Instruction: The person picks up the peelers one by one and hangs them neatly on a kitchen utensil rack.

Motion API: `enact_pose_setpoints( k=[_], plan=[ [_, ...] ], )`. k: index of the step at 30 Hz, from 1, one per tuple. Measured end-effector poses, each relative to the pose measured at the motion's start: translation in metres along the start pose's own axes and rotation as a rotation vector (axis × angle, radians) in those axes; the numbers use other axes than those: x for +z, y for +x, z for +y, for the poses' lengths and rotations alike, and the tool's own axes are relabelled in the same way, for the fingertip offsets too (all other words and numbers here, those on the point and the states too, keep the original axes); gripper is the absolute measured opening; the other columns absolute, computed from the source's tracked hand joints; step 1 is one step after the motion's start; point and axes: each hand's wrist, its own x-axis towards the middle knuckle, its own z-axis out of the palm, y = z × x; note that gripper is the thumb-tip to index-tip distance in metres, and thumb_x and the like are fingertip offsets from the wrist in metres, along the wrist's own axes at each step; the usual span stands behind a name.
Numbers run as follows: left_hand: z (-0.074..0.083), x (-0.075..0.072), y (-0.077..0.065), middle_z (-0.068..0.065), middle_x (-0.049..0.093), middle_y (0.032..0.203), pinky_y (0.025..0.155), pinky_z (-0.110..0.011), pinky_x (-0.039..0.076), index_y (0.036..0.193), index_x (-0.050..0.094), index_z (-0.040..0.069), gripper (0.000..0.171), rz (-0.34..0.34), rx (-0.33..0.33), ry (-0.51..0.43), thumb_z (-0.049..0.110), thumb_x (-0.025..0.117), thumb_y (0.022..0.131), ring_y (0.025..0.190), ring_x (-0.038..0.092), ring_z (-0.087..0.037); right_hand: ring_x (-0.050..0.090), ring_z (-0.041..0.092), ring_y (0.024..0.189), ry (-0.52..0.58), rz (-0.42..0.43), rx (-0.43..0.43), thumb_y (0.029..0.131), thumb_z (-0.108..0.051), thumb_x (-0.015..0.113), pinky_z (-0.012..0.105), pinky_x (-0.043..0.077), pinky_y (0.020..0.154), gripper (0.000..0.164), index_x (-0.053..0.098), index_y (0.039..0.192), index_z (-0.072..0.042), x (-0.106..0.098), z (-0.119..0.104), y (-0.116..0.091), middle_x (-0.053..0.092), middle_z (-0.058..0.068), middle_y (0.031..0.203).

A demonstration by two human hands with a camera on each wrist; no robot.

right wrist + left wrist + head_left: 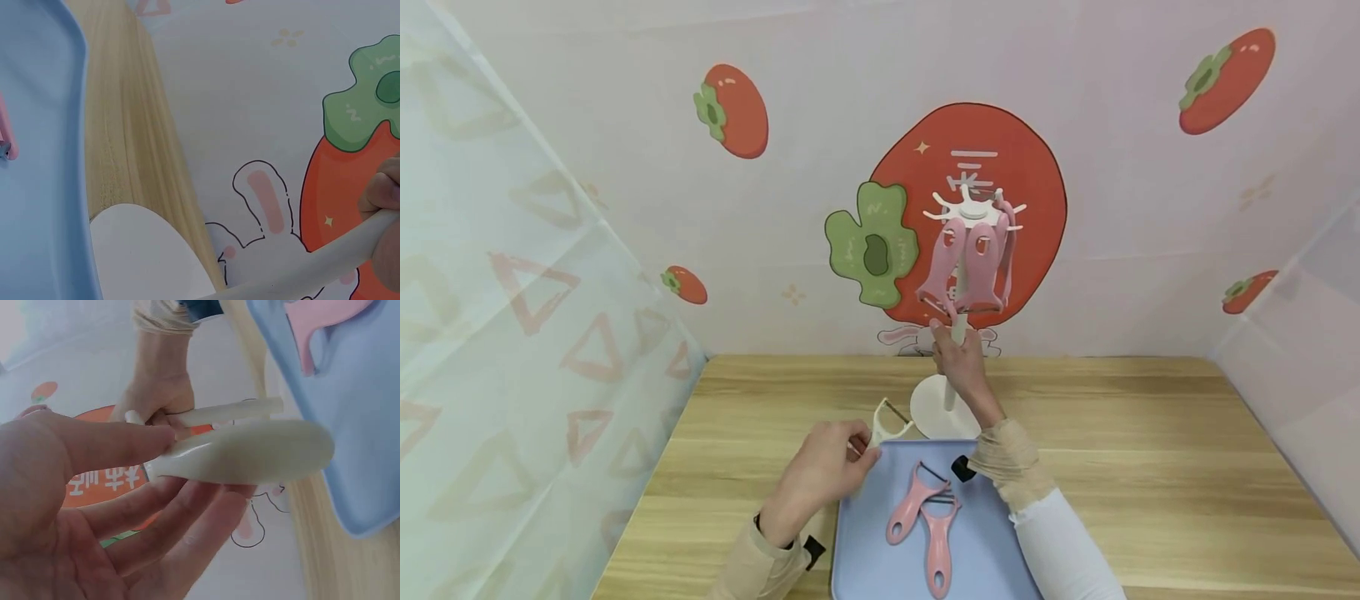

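Note:
My left hand (823, 468) pinches a cream-white Y-shaped peeler (878, 430) between thumb and fingers, above the tray's far left corner. In the left wrist view the rounded handle of this peeler (269, 453) points away from the fingertips. Beyond the tray, my right hand (964, 363) grips the white pole (951, 397) of a hanging stand. Several pink peelers (981, 267) hang from the white hooked top (973, 210) of the stand, blades down. In the right wrist view the pole (306, 265) slants up into the curled fingers.
A blue tray (859, 542) lies at the front of the wooden table (1150, 467). In it lie two pink peelers, one tilted (904, 515) and one nearly straight (938, 546), their heads overlapping. The stand's round white base (931, 408) is just behind the tray. A printed curtain (805, 208) backs the table.

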Motion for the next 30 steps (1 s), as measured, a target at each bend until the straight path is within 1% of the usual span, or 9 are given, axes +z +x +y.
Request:
enact_pose_setpoints(
  k=[3, 6, 12, 15, 20, 22, 26, 30],
  plan=[
    [0.004, -0.004, 0.002, 0.001, 0.072, 0.089, 0.069, -0.024, 0.058, 0.093, 0.072, 0.011, 0.005, 0.03, 0.02, -0.066, 0.014, 0.069, 0.096, 0.081, 0.072, -0.014, 0.028, 0.009, 0.036, 0.0, -0.012, -0.005, 0.104, -0.036, 0.057, 0.023, 0.023, 0.037, 0.06, 0.039, 0.056, -0.006, 0.0, 0.001, -0.001, 0.032, -0.006, 0.044],
    [0.01, -0.01, 0.006, -0.001, 0.073, 0.091, 0.072, -0.025, 0.059, 0.099, 0.073, 0.009, 0.007, 0.084, 0.045, -0.123, 0.012, 0.068, 0.097, 0.085, 0.073, -0.018, 0.027, 0.009, 0.036, 0.0, -0.027, -0.005, 0.105, -0.036, 0.056, 0.023, 0.022, 0.037, 0.06, 0.039, 0.055, -0.007, 0.0, 0.001, -0.001, 0.032, -0.006, 0.044],
    [0.022, -0.027, 0.016, -0.002, 0.076, 0.093, 0.072, -0.024, 0.06, 0.105, 0.075, 0.009, 0.011, 0.185, 0.061, -0.215, 0.013, 0.071, 0.096, 0.089, 0.073, -0.018, 0.028, 0.008, 0.036, -0.013, -0.029, -0.022, 0.105, -0.034, 0.056, 0.023, 0.023, 0.037, 0.059, 0.039, 0.055, -0.008, -0.001, 0.002, 0.001, 0.033, -0.007, 0.044],
    [0.027, -0.036, 0.023, -0.004, 0.076, 0.093, 0.071, -0.025, 0.061, 0.106, 0.075, 0.008, 0.012, 0.229, 0.083, -0.244, 0.013, 0.072, 0.095, 0.088, 0.074, -0.019, 0.03, 0.009, 0.037, -0.028, -0.017, -0.023, 0.105, -0.036, 0.057, 0.023, 0.025, 0.037, 0.058, 0.041, 0.057, -0.007, -0.002, 0.003, 0.002, 0.034, -0.006, 0.045],
    [0.031, -0.05, 0.037, -0.007, 0.075, 0.095, 0.071, -0.026, 0.061, 0.11, 0.074, 0.004, 0.017, 0.298, 0.156, -0.244, 0.014, 0.07, 0.097, 0.088, 0.074, -0.022, 0.032, 0.009, 0.037, -0.045, -0.009, -0.013, 0.104, -0.038, 0.057, 0.022, 0.026, 0.038, 0.058, 0.042, 0.058, -0.006, -0.002, 0.004, 0.002, 0.035, -0.005, 0.046],
    [0.032, -0.054, 0.043, -0.009, 0.075, 0.097, 0.071, -0.027, 0.061, 0.111, 0.074, 0.003, 0.019, 0.326, 0.188, -0.259, 0.016, 0.069, 0.098, 0.088, 0.074, -0.023, 0.032, 0.008, 0.037, -0.043, -0.007, -0.012, 0.104, -0.037, 0.057, 0.022, 0.026, 0.038, 0.059, 0.041, 0.058, -0.005, -0.001, 0.003, 0.001, 0.035, -0.006, 0.046],
    [0.036, -0.06, 0.053, -0.011, 0.077, 0.101, 0.071, -0.027, 0.061, 0.114, 0.075, 0.002, 0.024, 0.377, 0.23, -0.313, 0.018, 0.07, 0.098, 0.088, 0.075, -0.024, 0.03, 0.007, 0.037, -0.035, 0.002, -0.018, 0.104, -0.037, 0.058, 0.022, 0.025, 0.037, 0.06, 0.04, 0.057, -0.004, 0.0, 0.003, 0.0, 0.034, -0.006, 0.046],
    [0.044, -0.067, 0.063, -0.011, 0.078, 0.102, 0.072, -0.028, 0.061, 0.115, 0.076, 0.002, 0.026, 0.427, 0.261, -0.347, 0.019, 0.071, 0.097, 0.088, 0.076, -0.023, 0.031, 0.008, 0.038, -0.033, -0.003, -0.018, 0.104, -0.039, 0.058, 0.022, 0.025, 0.038, 0.059, 0.04, 0.058, -0.007, -0.001, 0.002, 0.002, 0.034, -0.006, 0.046]
  ],
)
